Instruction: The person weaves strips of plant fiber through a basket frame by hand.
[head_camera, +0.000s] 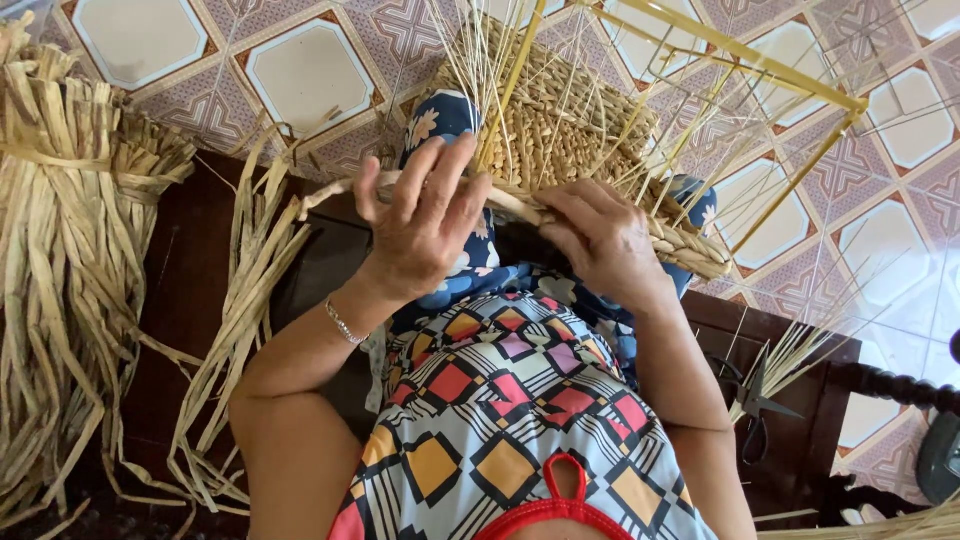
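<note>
Patterned fabric (500, 420) over the lap sits closest to the lens, and right above it the braided rim (640, 235) of a woven basket (560, 120) is being worked. That rim is gripped by the right hand (600, 240), fingers curled down over the thick plait, so it's closed on it pretty firmly. Just beside that grip, the left hand (425, 225) is wrapped around a flat straw strand (330, 190) where it feeds into the braid, fingers half spread, thumb side hidden, so how tight it's pinched can't really be told. Looks like the edge-braiding step is in hand: the strand is being folded into the plait along the rim. Next bit probably calls for the strand to be pulled snug and tucked over while the finished braid is pinned in place. Further out from the grip, loose stakes (520, 60) and a yellow wire frame (760, 60) stick up beyond the basket. Off to the left a big straw bundle (60, 250) is piled; scissors (755, 405) are lying well off to the right.
</note>
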